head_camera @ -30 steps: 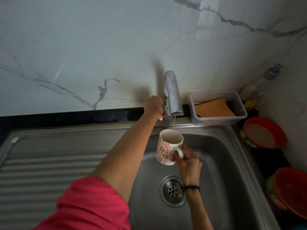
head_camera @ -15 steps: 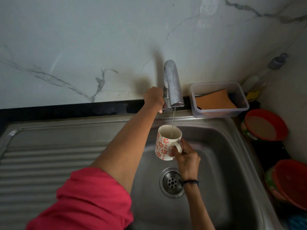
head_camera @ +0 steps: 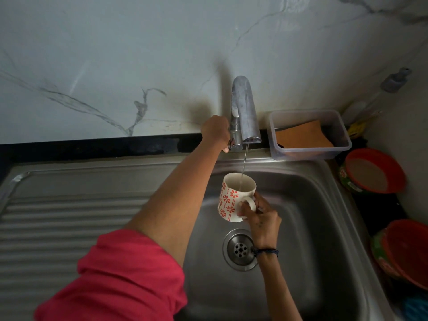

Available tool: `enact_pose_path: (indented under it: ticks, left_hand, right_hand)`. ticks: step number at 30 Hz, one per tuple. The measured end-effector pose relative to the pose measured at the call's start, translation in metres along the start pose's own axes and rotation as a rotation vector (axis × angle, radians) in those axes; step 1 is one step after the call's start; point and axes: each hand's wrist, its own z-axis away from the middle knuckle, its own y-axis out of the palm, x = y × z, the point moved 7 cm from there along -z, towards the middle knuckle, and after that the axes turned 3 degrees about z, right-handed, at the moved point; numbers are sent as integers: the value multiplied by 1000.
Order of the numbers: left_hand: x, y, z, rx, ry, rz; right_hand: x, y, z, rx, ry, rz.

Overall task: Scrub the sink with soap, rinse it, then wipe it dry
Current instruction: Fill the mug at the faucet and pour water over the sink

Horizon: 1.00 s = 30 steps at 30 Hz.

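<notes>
Over the sink (head_camera: 324,228) basin, above the drain (head_camera: 239,249), the right hand (head_camera: 260,218) grips a mug (head_camera: 234,196) by its handle under a thin stream. Farther back, the left hand (head_camera: 216,132) clasps the tap (head_camera: 243,112) lever. Likely gathering rinse water; next, shut off the tap and pour.

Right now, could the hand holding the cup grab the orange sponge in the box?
Probably not yet: the right hand has its grip on the mug under the tap. The sponge lies uncovered in the open box nearby.
</notes>
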Motion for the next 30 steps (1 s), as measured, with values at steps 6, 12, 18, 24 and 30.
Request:
enact_pose_path:
  ticks: [6, 12, 18, 24, 30]
  left_hand:
    - [0, 2, 0, 13, -20, 0]
    - [2, 3, -2, 1, -18, 23]
    - [2, 2, -4, -25, -3, 38]
    - [2, 3, -3, 8, -15, 23]
    - [1, 3, -2, 18, -11, -1]
  right_hand:
    - [-6, 0, 1, -7, 26, 20]
    - [-17, 1, 1, -3, 82, 17]
    - [-19, 1, 2, 6, 110, 1]
    - [-22, 2, 2, 29, 143, -9]
    - [-19, -1, 1, 16, 126, -14]
